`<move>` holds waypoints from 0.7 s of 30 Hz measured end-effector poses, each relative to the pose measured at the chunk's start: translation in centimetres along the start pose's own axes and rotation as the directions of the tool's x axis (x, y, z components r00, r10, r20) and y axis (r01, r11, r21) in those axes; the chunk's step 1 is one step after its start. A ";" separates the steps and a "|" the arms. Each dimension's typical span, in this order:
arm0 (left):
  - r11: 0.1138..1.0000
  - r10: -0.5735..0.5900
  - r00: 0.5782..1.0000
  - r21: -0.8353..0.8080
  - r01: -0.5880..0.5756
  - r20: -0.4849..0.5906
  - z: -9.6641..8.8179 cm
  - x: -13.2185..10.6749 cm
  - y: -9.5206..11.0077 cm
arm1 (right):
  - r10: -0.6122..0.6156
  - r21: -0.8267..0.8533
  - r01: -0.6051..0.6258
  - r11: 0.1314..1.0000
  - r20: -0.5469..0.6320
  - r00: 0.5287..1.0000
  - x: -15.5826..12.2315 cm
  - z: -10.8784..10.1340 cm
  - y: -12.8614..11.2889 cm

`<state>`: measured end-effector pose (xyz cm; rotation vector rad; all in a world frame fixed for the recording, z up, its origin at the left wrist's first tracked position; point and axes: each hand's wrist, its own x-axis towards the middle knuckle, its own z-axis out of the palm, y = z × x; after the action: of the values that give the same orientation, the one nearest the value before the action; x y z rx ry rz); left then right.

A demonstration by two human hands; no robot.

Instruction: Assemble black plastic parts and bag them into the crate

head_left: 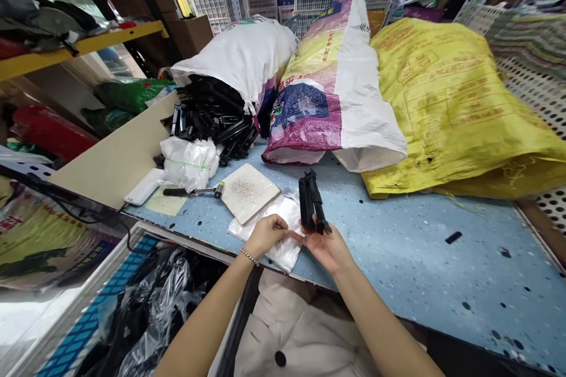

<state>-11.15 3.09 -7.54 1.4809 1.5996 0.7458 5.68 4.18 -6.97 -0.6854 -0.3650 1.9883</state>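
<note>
From the head view, the black plastic part (312, 200) stands upright in the right hand (325, 247), just above the table's edge. It looks like a stiff, light, folded piece with hard edges. It should resist bending, though its narrow, smooth sides could slip, so the long sides seem the surest place to hold it. The right hand lies palm up and partly curled, its fingers supporting the lower end while the forefinger reaches toward the left hand (266, 235). The left hand's fingertips are pressed together in a pinch, but whatever they hold is too small to tell. Both forearms angle inward from the bottom of the view, with a bracelet (250, 257) on the left wrist. Beneath the hands lies a clear plastic bag (274, 232) on the speckled blue table (424, 253). Just beside it, a white tile (250, 193) carries small scattered pieces. Beyond them, more black parts (212, 115) spill from a white sack (239, 59).
</note>
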 end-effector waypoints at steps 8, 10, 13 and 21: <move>0.910 0.213 0.972 0.383 -0.160 -0.100 -3.8 -2.6 1.2 | -0.088 -0.240 0.052 0.969 -0.141 0.986 -1.7 -1.0 -0.6; 0.843 0.278 0.959 0.489 -0.223 -0.043 -4.0 -2.8 1.4 | 0.072 -0.138 -0.085 0.987 -0.100 0.992 -4.0 -2.1 -0.7; 0.855 0.337 0.941 0.426 -0.294 -0.026 -3.8 -2.7 1.5 | 0.443 0.065 -0.445 0.893 0.051 0.895 -7.2 -3.7 -0.1; 0.835 0.483 0.862 0.217 -0.506 0.153 -1.3 -7.6 4.9 | 0.406 -0.138 -0.405 0.904 -0.024 0.913 -5.1 -3.0 2.8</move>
<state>-9.99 -3.59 -1.44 2.1330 1.2774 0.7590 7.40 -1.69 -9.18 -0.9040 -0.3917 2.3760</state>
